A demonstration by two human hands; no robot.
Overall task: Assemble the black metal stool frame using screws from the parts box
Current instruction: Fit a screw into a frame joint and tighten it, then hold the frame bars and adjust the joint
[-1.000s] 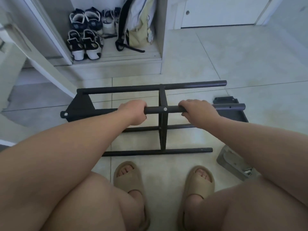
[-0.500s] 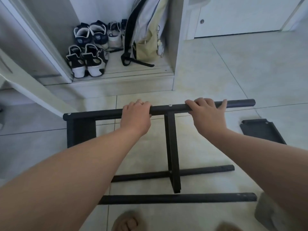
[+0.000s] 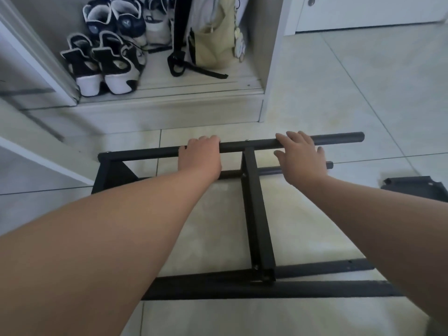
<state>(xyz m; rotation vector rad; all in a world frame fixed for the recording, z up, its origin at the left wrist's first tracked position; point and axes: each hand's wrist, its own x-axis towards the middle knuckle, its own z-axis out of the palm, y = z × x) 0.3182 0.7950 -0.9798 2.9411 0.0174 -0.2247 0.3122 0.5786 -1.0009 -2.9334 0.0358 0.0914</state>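
Note:
The black metal stool frame [image 3: 257,214] lies on the tiled floor in front of me, with its long tubes running left to right and a flat crossbar joining them. My left hand [image 3: 200,155] is closed around the farthest, raised tube, left of the crossbar. My right hand [image 3: 300,156] lies on the same tube right of the crossbar, fingers stretched over it and thumb spread apart. The parts box is out of view.
A loose black metal plate [image 3: 417,187] lies on the floor at the right. Beyond the frame is a low cupboard ledge [image 3: 169,110] holding several shoes [image 3: 104,61] and a beige bag [image 3: 211,40]. A white panel [image 3: 36,151] slants in from the left.
The frame has been tipped away from me, its gripped tube now farther out. My right hand has loosened from a full grip to flat fingers. The view has moved forward.

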